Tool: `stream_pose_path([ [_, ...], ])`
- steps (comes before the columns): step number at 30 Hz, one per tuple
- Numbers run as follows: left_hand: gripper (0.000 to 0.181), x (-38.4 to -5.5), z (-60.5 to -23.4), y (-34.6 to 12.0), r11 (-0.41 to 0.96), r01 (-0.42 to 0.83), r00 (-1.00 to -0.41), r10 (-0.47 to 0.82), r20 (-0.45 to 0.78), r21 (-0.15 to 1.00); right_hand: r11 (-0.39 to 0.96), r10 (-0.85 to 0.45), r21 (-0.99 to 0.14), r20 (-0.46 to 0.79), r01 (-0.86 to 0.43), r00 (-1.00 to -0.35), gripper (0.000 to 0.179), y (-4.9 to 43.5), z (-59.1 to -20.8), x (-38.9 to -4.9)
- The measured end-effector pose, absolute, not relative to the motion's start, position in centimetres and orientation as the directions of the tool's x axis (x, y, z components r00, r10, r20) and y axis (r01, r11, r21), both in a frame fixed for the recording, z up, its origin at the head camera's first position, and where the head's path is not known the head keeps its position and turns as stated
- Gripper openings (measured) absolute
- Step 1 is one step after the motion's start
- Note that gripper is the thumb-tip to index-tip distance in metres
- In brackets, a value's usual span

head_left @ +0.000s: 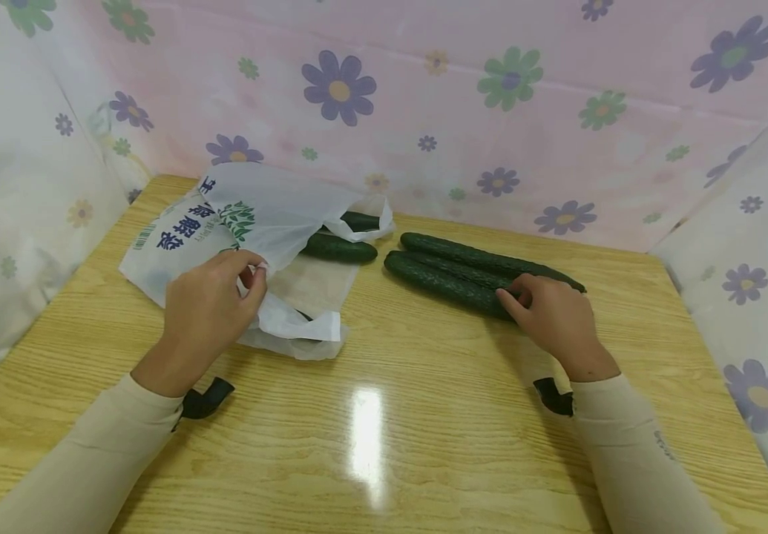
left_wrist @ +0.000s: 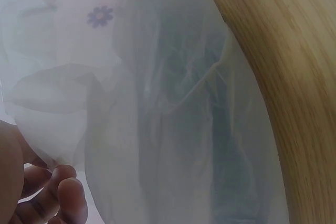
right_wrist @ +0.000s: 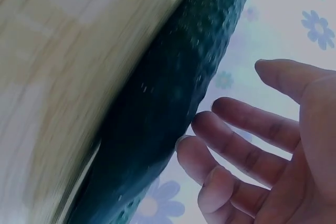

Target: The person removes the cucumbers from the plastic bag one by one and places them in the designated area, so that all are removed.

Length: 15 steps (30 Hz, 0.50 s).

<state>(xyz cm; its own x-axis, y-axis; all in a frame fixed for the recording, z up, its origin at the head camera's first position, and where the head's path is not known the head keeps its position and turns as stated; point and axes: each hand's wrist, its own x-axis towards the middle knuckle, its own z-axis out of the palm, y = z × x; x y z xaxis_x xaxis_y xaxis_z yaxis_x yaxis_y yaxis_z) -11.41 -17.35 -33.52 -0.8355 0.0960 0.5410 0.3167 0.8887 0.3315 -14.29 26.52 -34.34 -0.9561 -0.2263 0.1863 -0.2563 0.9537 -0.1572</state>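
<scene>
We seem mid-transfer, left hand (head_left: 213, 300) pinching the white bag (head_left: 277, 200), right hand (head_left: 553, 310) loose-fingered at three cucumbers (head_left: 447, 285) beside it on the table (head_left: 437, 445), and next likely need the bag's mouth held wide.

On the table (head_left: 437, 415), a bag (head_left: 270, 185) is lying beyond and beside the left hand (head_left: 210, 304); bagged cucumbers (head_left: 340, 249) are sitting to that hand's right; loose cucumbers (head_left: 447, 282) are resting beyond and left of the right hand (head_left: 555, 315).

Bright head view, white glare on the table (head_left: 437, 423) at six o'clock, hazy left wrist view, washed-out right wrist backdrop (right_wrist: 281, 24)
</scene>
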Motion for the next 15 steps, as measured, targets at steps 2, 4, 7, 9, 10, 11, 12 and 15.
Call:
stream_pose_path([
  [2, 0.012, -11.4, -33.5, -17.4, 0.889, 0.315, -0.837, 0.095, 0.539, 0.332, 0.951, -0.238, -0.156, 0.186, -0.267, -0.953, 0.033, 26.0, -34.4, -14.3],
  [4, 0.012, -11.3, -33.5, -17.4, 0.889, 0.313, -0.838, 0.093, 0.538, 0.333, 0.949, -0.243, -0.159, 0.185, -0.273, -0.952, 0.032, 25.4, -34.3, -14.4],
  [7, 0.012, -11.3, -33.6, -17.4, 0.888, 0.314, -0.837, 0.092, 0.539, 0.335, 0.947, -0.244, -0.168, 0.178, -0.274, -0.953, 0.031, 24.6, -34.2, -14.5],
  [9, 0.012, -11.3, -33.6, -17.4, 0.887, 0.317, -0.835, 0.094, 0.542, 0.335, 0.947, -0.242, -0.175, 0.168, -0.27, -0.956, 0.03, 24.3, -34.1, -14.5],
  [10, 0.012, -11.3, -33.6, -17.4, 0.887, 0.319, -0.833, 0.095, 0.545, 0.333, 0.946, -0.243, -0.177, 0.165, -0.27, -0.956, 0.029, 24.1, -34.1, -14.5],
  [11, 0.012, -11.3, -33.6, -17.4, 0.887, 0.321, -0.831, 0.096, 0.547, 0.333, 0.946, -0.244, -0.178, 0.161, -0.271, -0.956, 0.029, 23.9, -34.1, -14.6],
  [12, 0.012, -11.4, -33.6, -17.4, 0.886, 0.322, -0.83, 0.096, 0.55, 0.333, 0.946, -0.245, -0.178, 0.156, -0.272, -0.957, 0.028, 23.8, -34.1, -14.6],
  [15, 0.012, -11.4, -33.6, -17.4, 0.886, 0.325, -0.827, 0.097, 0.554, 0.33, 0.944, -0.254, -0.176, 0.156, -0.28, -0.955, 0.028, 23.4, -34.0, -14.7],
])
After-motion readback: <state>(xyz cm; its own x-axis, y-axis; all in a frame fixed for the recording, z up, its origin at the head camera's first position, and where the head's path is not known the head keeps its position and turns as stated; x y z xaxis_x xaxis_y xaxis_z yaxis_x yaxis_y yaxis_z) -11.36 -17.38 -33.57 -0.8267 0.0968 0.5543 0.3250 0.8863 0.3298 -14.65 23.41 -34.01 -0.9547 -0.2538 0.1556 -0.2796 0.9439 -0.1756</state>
